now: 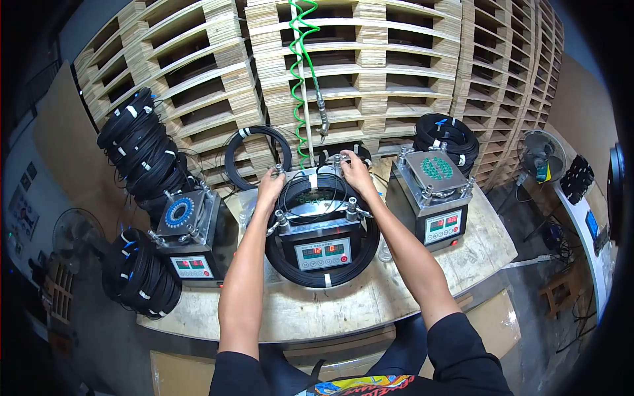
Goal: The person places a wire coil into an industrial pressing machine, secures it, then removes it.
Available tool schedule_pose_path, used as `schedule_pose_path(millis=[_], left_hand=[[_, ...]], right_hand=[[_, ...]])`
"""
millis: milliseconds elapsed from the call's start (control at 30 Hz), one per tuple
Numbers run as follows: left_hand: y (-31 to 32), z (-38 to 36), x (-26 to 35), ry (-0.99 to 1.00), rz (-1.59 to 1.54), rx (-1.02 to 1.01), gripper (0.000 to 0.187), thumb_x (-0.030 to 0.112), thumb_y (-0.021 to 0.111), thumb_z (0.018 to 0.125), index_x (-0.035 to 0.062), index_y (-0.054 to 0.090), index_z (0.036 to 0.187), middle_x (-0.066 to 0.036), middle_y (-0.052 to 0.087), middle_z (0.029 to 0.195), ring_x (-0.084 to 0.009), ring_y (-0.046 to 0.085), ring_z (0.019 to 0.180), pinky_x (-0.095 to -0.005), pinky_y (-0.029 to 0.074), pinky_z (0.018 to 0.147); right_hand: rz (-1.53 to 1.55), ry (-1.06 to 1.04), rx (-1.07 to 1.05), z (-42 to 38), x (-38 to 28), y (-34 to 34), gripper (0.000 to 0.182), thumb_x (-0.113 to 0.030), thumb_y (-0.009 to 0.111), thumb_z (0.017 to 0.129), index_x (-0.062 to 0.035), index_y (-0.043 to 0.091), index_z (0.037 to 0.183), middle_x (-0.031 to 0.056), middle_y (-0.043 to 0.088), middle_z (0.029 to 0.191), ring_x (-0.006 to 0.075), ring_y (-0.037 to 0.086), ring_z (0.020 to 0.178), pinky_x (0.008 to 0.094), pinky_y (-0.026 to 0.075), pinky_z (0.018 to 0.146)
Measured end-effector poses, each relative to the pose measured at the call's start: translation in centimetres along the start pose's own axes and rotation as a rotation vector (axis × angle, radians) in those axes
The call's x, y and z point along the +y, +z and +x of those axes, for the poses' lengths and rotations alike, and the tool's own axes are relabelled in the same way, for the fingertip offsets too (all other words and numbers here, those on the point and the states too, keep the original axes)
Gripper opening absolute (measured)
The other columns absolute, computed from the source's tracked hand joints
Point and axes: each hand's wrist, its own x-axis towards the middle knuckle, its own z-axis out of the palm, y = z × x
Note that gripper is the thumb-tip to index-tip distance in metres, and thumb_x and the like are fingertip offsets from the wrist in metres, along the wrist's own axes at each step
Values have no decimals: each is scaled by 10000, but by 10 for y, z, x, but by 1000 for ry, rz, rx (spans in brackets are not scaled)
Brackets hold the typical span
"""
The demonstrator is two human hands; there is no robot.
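1. Resting at the 11 o'clock knob [279, 169] of the middle machine [323, 254], the left hand [267, 190] has its fingers part-curled; I cannot tell whether they grip or merely touch, and a light touch could slip
2. At the 1 o'clock knob [338, 160], the right hand [357, 174] is likewise bent and partly closed, its hold just as unclear; uneven effort between the hands could load one side more
3. Between the hands, thin cable loops [288, 189] lie over the machine's top, so a finger or knob could snag one
4. The machine sits mid-table, ringed by a big black coil [300, 278] that passes below its panel at 6 o'clock; a brushing forearm could drag that coil
5. Farther out, similar machines stand at 9 o'clock [191, 264] and nearly 3 o'clock [442, 224], where a wide elbow could knock one
6. Toward 10 o'clock, a coil stack [142, 155] is piled high, and a bump could topple it
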Motion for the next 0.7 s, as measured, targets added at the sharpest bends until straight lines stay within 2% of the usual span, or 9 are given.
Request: schedule_pose_path(millis=[200, 233, 300, 500, 533, 600, 700], left_hand=[[2, 10, -11, 43, -43, -25, 649, 255, 677, 842, -12, 505, 1408, -232, 586, 1335, -276, 572, 1226, -327, 411, 1041], [3, 11, -14, 54, -44, -11, 629, 273, 670, 839, 12, 528, 1393, -245, 604, 1307, -297, 588, 1213, -343, 424, 1030], [4, 12, -16, 65, -45, 4, 609, 291, 663, 836, 36, 551, 1378, -258, 622, 1279, -318, 605, 1200, -360, 437, 1020], [4, 9, -12, 56, -53, 22, 603, 286, 666, 836, 36, 558, 1374, -261, 620, 1281, -320, 602, 1206, -353, 433, 1026], [4, 10, -13, 56, -56, 24, 600, 286, 667, 835, 35, 561, 1370, -259, 623, 1276, -320, 604, 1202, -353, 434, 1023], [4, 8, -12, 55, -59, 25, 598, 287, 667, 835, 34, 563, 1367, -257, 627, 1272, -320, 606, 1198, -353, 436, 1020], [3, 6, -9, 50, -38, 43, 589, 286, 669, 835, 30, 571, 1355, -250, 637, 1256, -315, 614, 1182, -352, 440, 1010]], right_hand=[[8, 41, -8, -5, -7, -2, 356, -207, 574, 940, -70, 539, 1267, 262, 663, 1093, 424, 656, 1010, 449, 510, 890], [8, 42, -9, -4, -4, 0, 356, -207, 574, 940, -70, 539, 1267, 262, 663, 1093, 424, 656, 1010, 449, 510, 890], [-101, 22, 65, -3, -1, 2, 377, -234, 591, 944, -77, 561, 1285, 185, 698, 852, 301, 691, 795, 399, 525, 761], [-104, -36, 81, -3, 0, 2, 357, -223, 590, 943, -69, 575, 1265, 176, 698, 845, 283, 694, 791, 384, 530, 753], [-104, -36, 81, -3, 0, 1, 357, -223, 590, 943, -69, 575, 1265, 176, 698, 845, 283, 694, 791, 384, 530, 753], [-7, 38, -3, -2, -1, -1, 368, -220, 582, 931, -62, 556, 1262, 268, 661, 1114, 429, 640, 1058, 454, 501, 927], [-15, 43, -3, -3, -4, -2, 363, -220, 585, 931, -57, 557, 1255, 269, 663, 1105, 431, 640, 1056, 452, 501, 927]])
